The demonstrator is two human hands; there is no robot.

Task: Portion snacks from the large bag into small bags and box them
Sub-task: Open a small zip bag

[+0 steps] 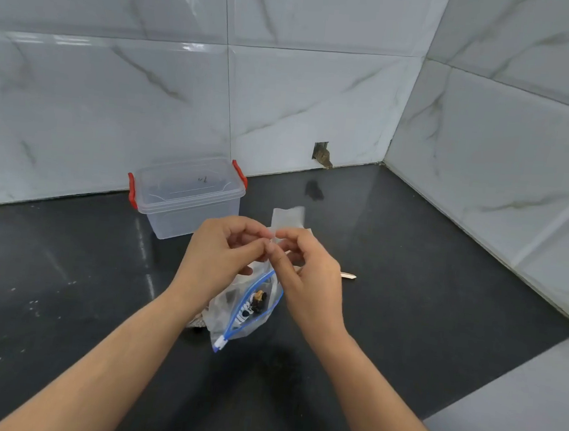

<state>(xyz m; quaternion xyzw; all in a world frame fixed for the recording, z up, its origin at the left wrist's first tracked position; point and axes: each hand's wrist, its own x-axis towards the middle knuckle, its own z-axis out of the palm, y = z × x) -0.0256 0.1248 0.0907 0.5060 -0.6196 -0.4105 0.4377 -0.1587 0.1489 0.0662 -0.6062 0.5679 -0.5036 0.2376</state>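
My left hand [219, 256] and my right hand [308, 279] meet above the black counter, fingertips pinched together on the top edge of a small clear bag [278, 245] that is mostly hidden by the fingers. Below them the large clear bag [233, 317] with a blue zip strip lies open on the counter, with dark and tan snacks inside. More small clear bags [289, 216] lie flat just behind my hands. A clear plastic box [188, 196] with red clips and its lid on stands at the back left by the wall.
A thin tan stick-like object [346, 275] pokes out from behind my right hand. The black counter [442, 280] sits in a corner between marble-tiled walls, with a hole [322, 154] in the back wall. A grey surface [517, 407] lies at the lower right.
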